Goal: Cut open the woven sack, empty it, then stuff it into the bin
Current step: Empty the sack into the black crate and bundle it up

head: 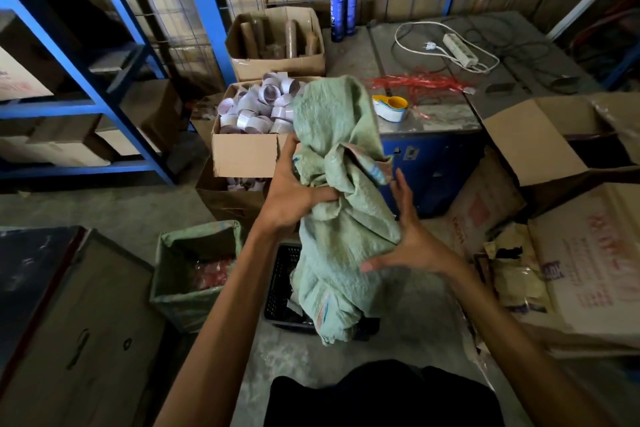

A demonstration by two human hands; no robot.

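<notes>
At the left stands a green-lined box [194,302]. The left hand [294,192] grips the crumpled woven sack [343,225], which hangs in the air above the black bin [280,282] and hides part of it. The right hand [410,241] presses the sack's side with straight fingers. An open carton [533,142] stands at the right.

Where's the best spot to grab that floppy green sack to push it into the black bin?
Probably the bunched middle of the sack, where the left hand grips gathered folds. Squeeze in from both sides, as the open right hand presses: it is crumpled into a long roll, its loose end hanging over the bin.
</notes>
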